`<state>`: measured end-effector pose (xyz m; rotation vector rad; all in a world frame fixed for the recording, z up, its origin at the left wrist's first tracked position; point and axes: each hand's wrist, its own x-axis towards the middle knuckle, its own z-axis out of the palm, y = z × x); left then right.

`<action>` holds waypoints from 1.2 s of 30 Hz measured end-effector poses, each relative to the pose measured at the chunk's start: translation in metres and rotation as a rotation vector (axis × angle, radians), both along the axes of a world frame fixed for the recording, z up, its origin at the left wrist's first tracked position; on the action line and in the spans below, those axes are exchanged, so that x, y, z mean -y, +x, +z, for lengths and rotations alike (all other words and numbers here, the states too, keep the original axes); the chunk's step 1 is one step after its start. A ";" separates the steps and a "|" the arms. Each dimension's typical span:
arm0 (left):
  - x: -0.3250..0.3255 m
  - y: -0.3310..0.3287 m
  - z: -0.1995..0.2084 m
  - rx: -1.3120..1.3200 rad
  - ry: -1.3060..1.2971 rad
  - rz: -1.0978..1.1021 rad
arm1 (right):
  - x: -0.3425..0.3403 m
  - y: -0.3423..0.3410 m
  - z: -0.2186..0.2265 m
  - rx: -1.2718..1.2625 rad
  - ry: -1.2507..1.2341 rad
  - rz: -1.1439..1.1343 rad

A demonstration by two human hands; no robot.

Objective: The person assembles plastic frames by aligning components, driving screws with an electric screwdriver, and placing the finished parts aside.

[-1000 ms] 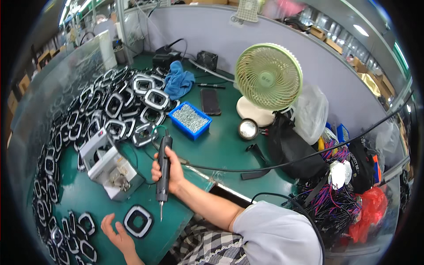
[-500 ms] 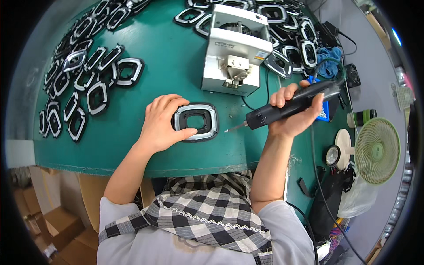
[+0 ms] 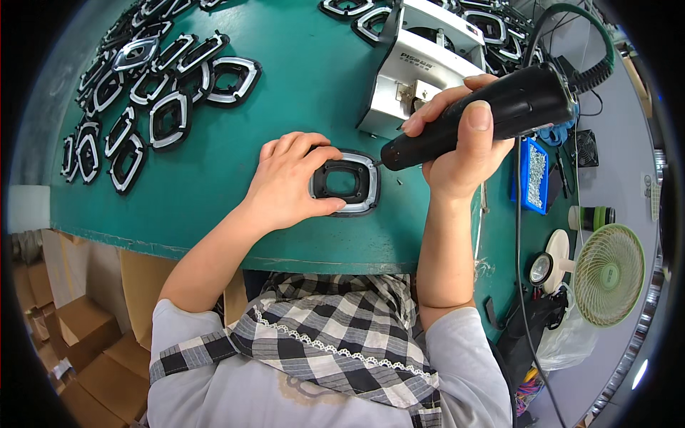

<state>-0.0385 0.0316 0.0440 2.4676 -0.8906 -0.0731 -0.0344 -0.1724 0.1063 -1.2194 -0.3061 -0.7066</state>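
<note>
On the green table (image 3: 300, 246) lies a rounded black-and-silver frame (image 3: 370, 187) with an opening in its middle. My left hand (image 3: 289, 182) grips its left side, fingers at the upper edge and thumb at the lower one. In my right hand (image 3: 467, 153) is a black corded electric screwdriver (image 3: 514, 107), tilted so that its nose points down and left at the frame's upper right side. The bit barely shows there; whether it sits on a screw I cannot tell. A tiny dark piece (image 3: 399, 181) lies just right of the frame.
Many similar frames (image 3: 170, 120) are heaped at the far left, with more behind a white box-shaped machine (image 3: 407, 64). To the right stand a blue tray (image 3: 519, 201) of small silver screws and a green fan (image 3: 610, 274). The screwdriver's cable (image 3: 519, 242) hangs nearby.
The screwdriver has swung from pointing level, away from the frame, to nose-down at the frame's right side. My left hand keeps its grip. The whole view has shifted somewhat.
</note>
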 end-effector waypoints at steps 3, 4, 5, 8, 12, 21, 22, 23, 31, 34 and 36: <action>0.000 0.000 -0.003 0.011 -0.010 0.007 | -0.002 0.000 -0.005 -0.024 -0.051 -0.032; -0.001 0.000 -0.003 -0.005 -0.013 0.004 | -0.003 0.001 -0.006 -0.026 -0.052 -0.031; -0.001 0.000 -0.003 -0.021 -0.016 0.002 | -0.004 0.001 -0.007 -0.038 -0.120 -0.040; 0.000 0.000 -0.001 -0.046 -0.015 0.000 | -0.010 0.002 -0.010 -0.021 -0.220 -0.064; 0.001 0.000 0.001 -0.061 0.003 -0.005 | -0.009 0.006 -0.015 0.055 -0.299 -0.008; 0.000 0.005 -0.006 -0.102 -0.064 -0.062 | 0.012 0.000 -0.004 -0.056 -0.081 -0.067; -0.002 0.005 -0.009 -0.096 -0.069 -0.077 | 0.021 0.002 0.005 0.021 -0.055 -0.136; -0.003 0.005 -0.011 -0.090 -0.073 -0.091 | 0.030 0.003 0.017 0.098 -0.028 -0.177; -0.002 0.007 -0.004 -0.085 -0.140 -0.042 | 0.037 0.023 0.045 0.268 -0.225 -0.310; -0.002 0.006 -0.004 -0.067 -0.070 -0.025 | 0.033 0.024 0.040 0.153 -0.320 -0.285; -0.001 0.005 -0.004 -0.068 -0.045 -0.023 | 0.030 0.022 0.039 0.162 -0.328 -0.299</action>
